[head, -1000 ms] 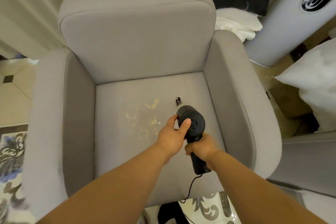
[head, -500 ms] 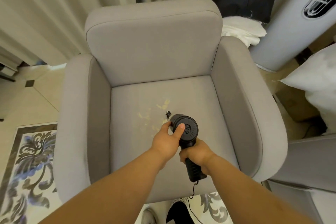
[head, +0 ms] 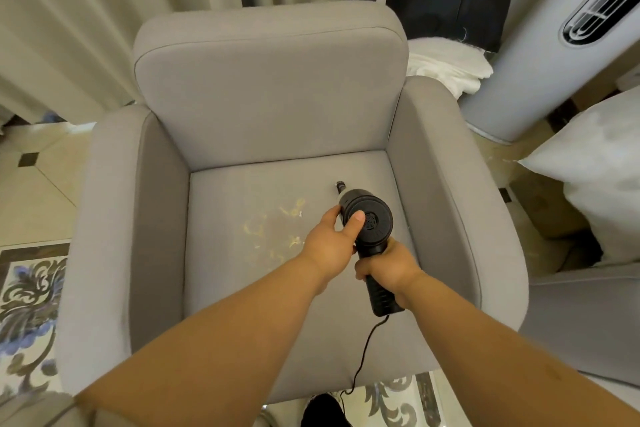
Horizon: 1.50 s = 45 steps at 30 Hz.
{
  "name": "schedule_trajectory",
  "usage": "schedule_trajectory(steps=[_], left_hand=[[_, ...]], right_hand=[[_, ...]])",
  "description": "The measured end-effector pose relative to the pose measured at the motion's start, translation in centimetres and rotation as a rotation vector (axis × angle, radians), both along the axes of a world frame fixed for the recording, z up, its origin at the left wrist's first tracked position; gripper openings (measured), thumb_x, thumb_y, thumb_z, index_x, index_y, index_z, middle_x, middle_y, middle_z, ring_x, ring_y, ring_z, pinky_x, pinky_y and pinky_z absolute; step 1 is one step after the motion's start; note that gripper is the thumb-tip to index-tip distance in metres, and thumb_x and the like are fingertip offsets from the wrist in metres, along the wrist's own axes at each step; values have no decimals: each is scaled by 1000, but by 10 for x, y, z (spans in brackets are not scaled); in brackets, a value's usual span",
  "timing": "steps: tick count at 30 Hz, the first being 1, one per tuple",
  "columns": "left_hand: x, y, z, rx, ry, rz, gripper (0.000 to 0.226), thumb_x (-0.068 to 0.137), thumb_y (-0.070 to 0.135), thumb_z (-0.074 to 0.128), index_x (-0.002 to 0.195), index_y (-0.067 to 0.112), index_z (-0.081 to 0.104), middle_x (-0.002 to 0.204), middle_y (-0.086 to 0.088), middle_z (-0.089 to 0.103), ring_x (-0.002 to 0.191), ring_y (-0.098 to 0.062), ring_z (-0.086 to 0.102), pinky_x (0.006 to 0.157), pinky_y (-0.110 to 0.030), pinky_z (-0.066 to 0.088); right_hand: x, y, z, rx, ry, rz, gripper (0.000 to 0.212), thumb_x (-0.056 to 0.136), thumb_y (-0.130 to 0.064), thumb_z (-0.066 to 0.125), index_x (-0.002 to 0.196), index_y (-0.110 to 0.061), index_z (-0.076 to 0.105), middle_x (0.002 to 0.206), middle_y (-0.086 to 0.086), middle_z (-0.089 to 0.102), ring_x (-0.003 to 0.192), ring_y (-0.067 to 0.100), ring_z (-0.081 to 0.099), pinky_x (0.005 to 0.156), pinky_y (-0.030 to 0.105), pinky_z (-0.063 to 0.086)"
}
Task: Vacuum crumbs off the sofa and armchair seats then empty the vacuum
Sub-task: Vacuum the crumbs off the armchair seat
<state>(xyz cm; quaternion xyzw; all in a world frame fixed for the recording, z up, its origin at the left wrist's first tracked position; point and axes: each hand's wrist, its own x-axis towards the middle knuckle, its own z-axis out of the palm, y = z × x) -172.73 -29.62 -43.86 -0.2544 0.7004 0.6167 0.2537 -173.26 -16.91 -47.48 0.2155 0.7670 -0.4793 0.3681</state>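
Observation:
A grey armchair (head: pixel 270 107) fills the view, and pale yellow crumbs (head: pixel 277 222) lie scattered on the middle of its seat. Above the right part of the seat I hold a black handheld vacuum (head: pixel 372 222), nozzle pointing down at the cushion just right of the crumbs. My right hand (head: pixel 388 269) grips its handle from below. My left hand (head: pixel 332 243) grips the round motor body, thumb laid across its rear vent. A black cord (head: pixel 363 354) hangs from the handle over the seat's front edge.
Cream curtains (head: pixel 86 10) hang behind the chair. A tall grey tower appliance (head: pixel 554 45) stands at the back right, with white folded cloth (head: pixel 446 69) beside it. A white pillow (head: pixel 595 163) and another grey seat (head: pixel 585 319) lie to the right. A patterned rug (head: pixel 27 305) covers the floor at left.
The vacuum's nozzle has moved from over the crumbs back to the right of them and farther up the seat. Both hands keep their grip. The view has shifted.

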Motion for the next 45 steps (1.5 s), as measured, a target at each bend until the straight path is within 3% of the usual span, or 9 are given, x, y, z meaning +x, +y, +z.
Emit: schedule_trajectory(steps=[7,12,18,26,30,33,36,41,45], left_hand=[[-6,10,-19,40,-45,-1,54,97,41,47,146,29,29,132,-5,56,95,-17,66,91,-34,47],[12,-9,-20,31,-77,40,59,94,46,50,146,33,28,130,-4,56,100,-18,64,97,-37,46],[38,-29,-12,-4,-109,46,64,91,54,49,147,33,26,131,-6,57,101,-21,64,101,-39,44],[29,-10,2,-4,-63,8,62,92,53,48,147,35,26,131,-4,57,97,-18,65,96,-35,45],[0,16,-5,30,-48,-24,59,94,51,46,147,36,26,133,-4,55,98,-19,64,97,-36,45],[-15,30,-17,35,-58,-56,57,94,51,45,146,35,27,136,-5,53,105,-22,62,93,-33,45],[-14,33,-30,12,-84,-94,58,94,52,43,147,35,25,139,-6,51,114,-25,59,101,-38,44],[5,19,-29,-7,-84,-60,60,94,52,43,148,34,23,133,-5,55,91,-17,65,86,-31,46],[24,2,-23,-16,-92,-47,60,94,52,43,148,32,23,132,-6,55,92,-19,66,89,-34,47]], right_hand=[[-10,10,-23,1,-53,-47,42,67,6,71,106,-6,62,88,16,66,81,33,60,80,45,56],[6,-9,-26,-30,-102,-15,42,65,5,73,102,-11,63,87,14,66,79,31,61,70,39,55],[36,-28,-19,-63,-148,60,43,67,6,72,105,-11,61,87,12,64,79,29,61,71,38,56],[32,-8,-4,-32,-45,22,38,66,2,73,95,-17,59,85,9,64,76,25,60,62,31,49],[9,16,-10,1,9,-37,39,67,2,73,102,-12,60,81,6,63,72,22,58,58,28,45],[1,26,-20,12,-12,-95,42,68,1,72,107,-10,61,84,8,64,73,23,59,58,28,45],[2,30,-31,17,-63,-76,40,68,2,72,106,-8,63,81,8,63,72,24,58,58,28,45],[12,20,-31,-3,-90,7,44,67,2,73,108,-10,61,83,8,63,75,25,59,61,30,47],[28,5,-26,-17,-120,38,42,66,1,74,104,-13,60,86,9,64,78,26,61,61,30,48]])
